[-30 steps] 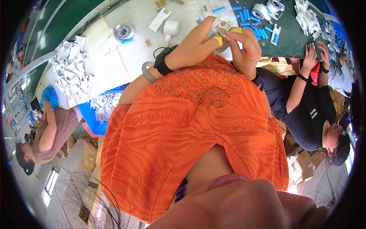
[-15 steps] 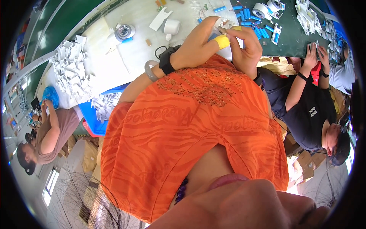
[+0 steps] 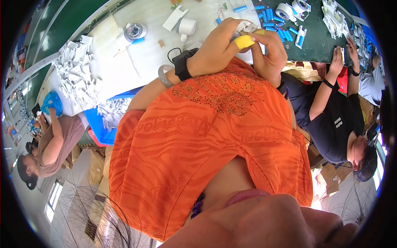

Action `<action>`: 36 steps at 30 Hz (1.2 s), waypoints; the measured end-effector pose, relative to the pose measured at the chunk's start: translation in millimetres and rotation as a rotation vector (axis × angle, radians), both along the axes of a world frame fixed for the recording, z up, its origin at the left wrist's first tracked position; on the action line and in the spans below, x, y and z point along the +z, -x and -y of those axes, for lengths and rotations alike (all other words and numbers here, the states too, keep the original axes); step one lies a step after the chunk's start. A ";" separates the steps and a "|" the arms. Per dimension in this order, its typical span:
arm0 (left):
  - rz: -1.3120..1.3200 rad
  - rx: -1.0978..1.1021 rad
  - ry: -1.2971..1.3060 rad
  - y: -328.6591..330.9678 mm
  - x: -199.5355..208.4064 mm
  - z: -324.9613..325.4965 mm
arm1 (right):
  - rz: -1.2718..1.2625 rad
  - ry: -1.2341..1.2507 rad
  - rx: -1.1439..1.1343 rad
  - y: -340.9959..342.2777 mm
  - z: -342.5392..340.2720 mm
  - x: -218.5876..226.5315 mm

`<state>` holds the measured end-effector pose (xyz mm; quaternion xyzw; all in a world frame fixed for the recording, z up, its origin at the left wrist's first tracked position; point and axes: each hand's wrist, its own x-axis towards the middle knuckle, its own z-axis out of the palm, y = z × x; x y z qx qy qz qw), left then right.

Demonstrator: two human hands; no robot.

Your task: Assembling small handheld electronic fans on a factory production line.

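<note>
Left hand: the left hand (image 3: 217,47) was raised above the table's near edge, fingers curled in around a small white plastic part (image 3: 247,28); a yellow finger cot (image 3: 244,41) covered the thumb tip, which pressed against the part
Right hand: the right hand (image 3: 271,51) met the left from the other side, fingers bent and closed on the same white part; a second bit of yellow showed at its fingertip; how much of the part it gripped could not be told
White part: held between both hands, off the surface, above the seam where the white mat (image 3: 144,53) met the green table (image 3: 318,43); its shape was mostly hidden by the fingers
Left wrist: a black wristband (image 3: 182,64) and, just beside it up the forearm, a pale grey bangle (image 3: 164,76)
Blue cylinders: a loose scatter of blue cylinders (image 3: 269,14) lay on the green table just beyond the hands, toward the far edge
Tape rolls: 2 white tape rolls (image 3: 291,8) sat near the far edge, right of the cylinders
White cup: a white cup (image 3: 187,27) stood on the mat, left of the hands
Metal reel: a round metal reel (image 3: 135,31) lay further left on the mat
White pile: a heap of white plastic pieces (image 3: 76,76) filled the table's left end
Co-workers: 1 person in black (image 3: 339,120) worked at the right edge; another with blue gloves (image 3: 51,101) sat at the left corner
</note>
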<state>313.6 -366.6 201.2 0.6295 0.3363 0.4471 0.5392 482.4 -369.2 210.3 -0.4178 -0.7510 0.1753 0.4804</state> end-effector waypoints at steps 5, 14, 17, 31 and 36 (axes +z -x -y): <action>-0.072 0.011 0.029 3.6 -1.1 -0.4 | 0.037 -0.028 -0.005 1.4 -1.4 1.2; -0.197 0.072 -0.009 -0.6 4.0 -4.5 | 0.076 -0.038 0.000 -1.6 -1.7 -1.7; -0.126 -0.024 0.323 2.3 9.1 -2.8 | 0.075 -0.054 -0.012 0.3 -4.1 -4.1; -0.060 -0.119 0.555 -8.0 10.6 -2.2 | 0.088 -0.070 -0.068 -14.1 10.7 -15.2; -0.082 -0.118 0.465 -5.8 1.8 -3.5 | 0.091 -0.066 -0.085 -13.2 12.1 -16.6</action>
